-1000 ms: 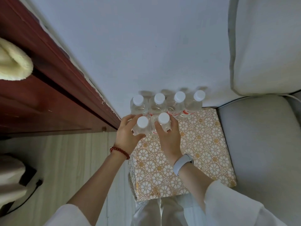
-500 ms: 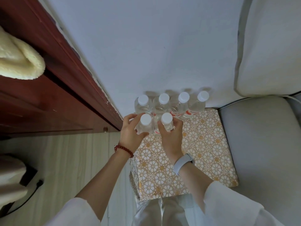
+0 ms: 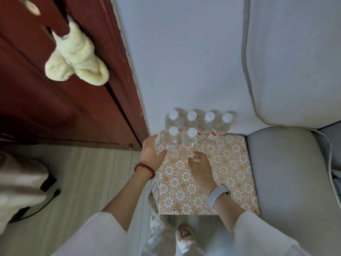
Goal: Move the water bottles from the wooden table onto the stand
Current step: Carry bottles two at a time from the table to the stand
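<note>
I judge both hands are releasing: my left hand [image 3: 153, 152] spread open, touching the front-left clear white-capped plastic water bottle [image 3: 171, 140] on the gold-floral-covered stand [image 3: 227, 174], my right hand [image 3: 200, 166] open and empty just beside; next I fetch more.

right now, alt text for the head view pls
Six capped water bottles stand on a floral-patterned stand against a white wall. The left hand touches the front-left bottle; the right hand hovers open, just clear.
</note>
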{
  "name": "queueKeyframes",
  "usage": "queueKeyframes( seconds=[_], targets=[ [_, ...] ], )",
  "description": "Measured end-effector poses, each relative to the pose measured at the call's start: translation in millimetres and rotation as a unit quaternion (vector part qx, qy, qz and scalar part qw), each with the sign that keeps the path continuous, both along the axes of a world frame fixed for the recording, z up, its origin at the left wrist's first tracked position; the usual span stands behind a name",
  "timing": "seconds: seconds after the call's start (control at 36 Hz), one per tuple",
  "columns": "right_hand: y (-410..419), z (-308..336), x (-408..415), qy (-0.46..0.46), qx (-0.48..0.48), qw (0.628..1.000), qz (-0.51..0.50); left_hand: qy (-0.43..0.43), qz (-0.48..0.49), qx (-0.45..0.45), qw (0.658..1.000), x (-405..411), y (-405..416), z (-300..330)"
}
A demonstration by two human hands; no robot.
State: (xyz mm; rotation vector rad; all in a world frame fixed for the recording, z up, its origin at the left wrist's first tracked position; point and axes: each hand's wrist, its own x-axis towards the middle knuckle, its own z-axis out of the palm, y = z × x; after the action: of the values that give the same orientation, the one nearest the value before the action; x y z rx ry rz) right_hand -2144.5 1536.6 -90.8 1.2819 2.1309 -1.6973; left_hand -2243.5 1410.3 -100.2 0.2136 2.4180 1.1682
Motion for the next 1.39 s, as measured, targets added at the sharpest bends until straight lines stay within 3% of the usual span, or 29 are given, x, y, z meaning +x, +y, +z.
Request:
queueKeyframes(
  seconds=[0.17,0.25,0.42,0.56,0.67,0.86,1.06,1.25,1.39],
  targets=[
    [-42.4,48.8,27.6,0.039,-0.004,0.975,0.219,0.055,0.083,-0.076,0.992,65.8,-74.2,54.0],
    [-83.7,76.8,33.4,0.080,0.022,0.937,0.338,0.117,0.135,-0.113,0.977,106.0,-130.9,83.4],
    [-224.0,140.4,60.6,0.152,0.033,0.855,0.494,0.126,0.337,-0.149,0.921,218.9,-281.7,151.7],
    [-380.5,183.6,132.9,0.173,-0.034,0.757,0.629,0.153,0.519,-0.174,0.823,359.7,-407.9,204.3],
    [-503.6,206.5,228.2,0.197,-0.047,0.647,0.735,0.159,0.631,-0.193,0.734,497.8,-492.1,226.4],
    [-693.6,231.0,454.0,0.213,-0.073,0.454,0.862,0.163,0.759,-0.230,0.587,754.1,-597.3,248.9],
    [-821.0,252.5,675.5,0.228,-0.096,0.262,0.933,0.121,0.848,-0.240,0.457,964.8,-658.3,255.9],
    [-936.1,244.4,830.2,0.249,-0.095,0.152,0.952,0.094,0.891,-0.244,0.371,1110.2,-734.7,239.2],
    [-1048.8,235.6,932.3,0.266,-0.117,0.120,0.949,0.101,0.905,-0.257,0.324,1207.6,-833.9,234.9]
  ],
)
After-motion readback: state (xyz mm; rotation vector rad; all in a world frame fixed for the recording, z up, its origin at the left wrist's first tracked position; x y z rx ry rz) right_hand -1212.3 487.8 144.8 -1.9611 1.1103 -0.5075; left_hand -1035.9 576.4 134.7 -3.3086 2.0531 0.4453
